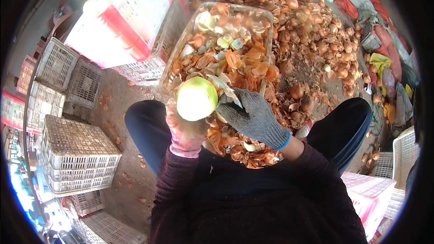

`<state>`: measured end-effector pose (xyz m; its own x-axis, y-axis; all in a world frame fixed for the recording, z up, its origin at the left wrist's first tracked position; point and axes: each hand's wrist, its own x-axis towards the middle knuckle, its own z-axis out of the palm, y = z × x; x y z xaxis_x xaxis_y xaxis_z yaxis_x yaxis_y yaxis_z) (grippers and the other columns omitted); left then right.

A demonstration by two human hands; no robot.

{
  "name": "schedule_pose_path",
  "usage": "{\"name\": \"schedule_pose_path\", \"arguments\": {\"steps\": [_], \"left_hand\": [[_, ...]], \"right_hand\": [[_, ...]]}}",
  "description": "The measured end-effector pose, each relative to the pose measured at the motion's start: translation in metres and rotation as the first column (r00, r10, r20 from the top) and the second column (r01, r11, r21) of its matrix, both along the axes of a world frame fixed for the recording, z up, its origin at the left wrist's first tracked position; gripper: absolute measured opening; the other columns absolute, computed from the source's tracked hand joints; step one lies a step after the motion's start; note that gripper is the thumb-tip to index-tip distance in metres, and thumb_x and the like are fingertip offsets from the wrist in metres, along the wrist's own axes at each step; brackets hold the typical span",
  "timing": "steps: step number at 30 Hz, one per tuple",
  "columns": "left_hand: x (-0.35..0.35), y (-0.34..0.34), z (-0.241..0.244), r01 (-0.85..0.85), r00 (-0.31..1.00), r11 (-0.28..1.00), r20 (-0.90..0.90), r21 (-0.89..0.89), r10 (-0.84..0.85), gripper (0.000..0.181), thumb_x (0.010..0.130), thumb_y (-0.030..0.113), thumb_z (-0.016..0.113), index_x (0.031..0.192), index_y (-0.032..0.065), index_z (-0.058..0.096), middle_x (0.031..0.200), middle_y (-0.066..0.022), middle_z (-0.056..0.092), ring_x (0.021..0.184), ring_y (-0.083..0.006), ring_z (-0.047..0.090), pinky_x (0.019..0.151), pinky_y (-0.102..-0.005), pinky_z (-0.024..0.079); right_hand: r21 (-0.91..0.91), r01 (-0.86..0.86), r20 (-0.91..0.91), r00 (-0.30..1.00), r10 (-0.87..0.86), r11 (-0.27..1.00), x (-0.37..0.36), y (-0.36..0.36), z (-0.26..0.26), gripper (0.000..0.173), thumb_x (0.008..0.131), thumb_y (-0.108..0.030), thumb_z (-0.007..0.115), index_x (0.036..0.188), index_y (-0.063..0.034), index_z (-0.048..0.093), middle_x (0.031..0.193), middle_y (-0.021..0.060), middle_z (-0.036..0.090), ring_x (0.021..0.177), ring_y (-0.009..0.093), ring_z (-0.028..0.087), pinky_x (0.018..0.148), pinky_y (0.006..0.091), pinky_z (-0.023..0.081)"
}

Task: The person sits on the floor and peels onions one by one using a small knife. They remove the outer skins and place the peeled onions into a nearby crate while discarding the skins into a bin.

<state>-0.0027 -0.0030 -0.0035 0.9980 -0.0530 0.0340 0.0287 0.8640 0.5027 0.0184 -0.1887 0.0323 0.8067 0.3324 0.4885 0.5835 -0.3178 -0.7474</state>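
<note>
My left hand point(185, 125), in a pink glove, holds a peeled, pale green-white onion point(197, 99) from below and the side. In a grey knit glove with a blue cuff, my right hand point(252, 115) grips a small knife point(226, 88); its blade points up and left, close beside the onion. Whether the blade touches the onion I cannot tell. Beyond both hands stands a plastic crate point(271, 18) filled with orange-brown onion skins point(234, 59) and a few pale green peelings. More skins lie between my knees, beneath my hands.
Unpeeled onions point(322, 45) and loose skins cover the ground to the front right. A red-and-white crate stack point(127, 37) stands front left. Several pale slatted crates point(81, 156) line the left, and a pink-white crate point(368, 189) sits at lower right. Bags point(390, 52) lie at far right.
</note>
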Motion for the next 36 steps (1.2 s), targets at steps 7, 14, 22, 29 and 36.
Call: {"name": "schedule_pose_path", "arguments": {"steps": [7, 14, 22, 29, 36], "left_hand": [[0.007, 0.009, 0.003, 0.339, 0.928, 0.919, 0.235, -0.201, -0.290, 0.083, 0.082, 0.072, 0.050, 0.133, 0.0063, 0.053, 0.114, -0.0165, 0.063, 0.087, -0.0296, 0.066, 0.064, -0.0334, 0.056], [-0.004, 0.009, 0.006, 0.177, 0.984, 0.933, 0.089, -0.314, -0.157, 0.078, 0.082, 0.064, 0.058, 0.133, 0.0051, 0.053, 0.131, -0.0169, 0.056, 0.117, -0.0321, 0.057, 0.101, -0.0451, 0.047], [-0.006, -0.003, 0.017, -0.149, 0.988, 0.850, 0.119, 0.505, 0.102, 0.102, 0.074, 0.062, 0.079, 0.144, 0.0008, 0.038, 0.130, -0.0117, 0.057, 0.120, -0.0251, 0.059, 0.103, -0.0411, 0.050], [0.003, -0.016, -0.030, -0.206, 0.967, 0.857, 0.232, 0.472, 0.105, 0.097, 0.074, 0.036, 0.085, 0.148, 0.0024, 0.031, 0.133, -0.0148, 0.055, 0.122, -0.0267, 0.057, 0.099, -0.0405, 0.054], [-0.008, -0.027, 0.016, -0.002, 0.996, 0.946, 0.086, 0.325, -0.028, 0.094, 0.069, 0.034, 0.088, 0.142, 0.0014, 0.040, 0.130, -0.0142, 0.058, 0.115, -0.0248, 0.062, 0.099, -0.0401, 0.053]], "right_hand": [[-0.006, 0.229, 0.138, 0.964, -0.226, 0.973, 0.037, -0.026, -0.010, 0.013, 0.092, -0.011, 0.068, 0.103, -0.0046, 0.068, 0.071, 0.0030, 0.065, 0.054, 0.011, 0.058, 0.047, 0.0253, 0.047], [0.546, -0.080, -0.618, 0.634, 0.465, 0.834, 0.010, -0.018, 0.008, 0.033, 0.091, -0.020, 0.072, 0.118, -0.0024, 0.066, 0.078, 0.0036, 0.069, 0.051, 0.007, 0.059, 0.044, 0.0215, 0.048], [0.223, -0.114, -0.238, 0.957, 0.167, 0.968, 0.000, -0.012, 0.025, 0.030, 0.091, -0.017, 0.070, 0.113, 0.0023, 0.064, 0.078, 0.0091, 0.068, 0.059, 0.017, 0.065, 0.053, 0.0285, 0.051], [0.270, 0.197, 0.115, 0.965, -0.235, 0.943, -0.002, 0.003, -0.001, 0.012, 0.093, -0.007, 0.060, 0.100, 0.0017, 0.063, 0.083, 0.0156, 0.064, 0.069, 0.031, 0.065, 0.061, 0.0368, 0.052], [0.692, 0.248, -0.614, 0.695, 0.373, 0.678, 0.009, -0.009, 0.001, 0.033, 0.105, -0.032, 0.050, 0.086, -0.0071, 0.062, 0.061, 0.0024, 0.059, 0.045, 0.012, 0.053, 0.040, 0.0253, 0.045]]}}
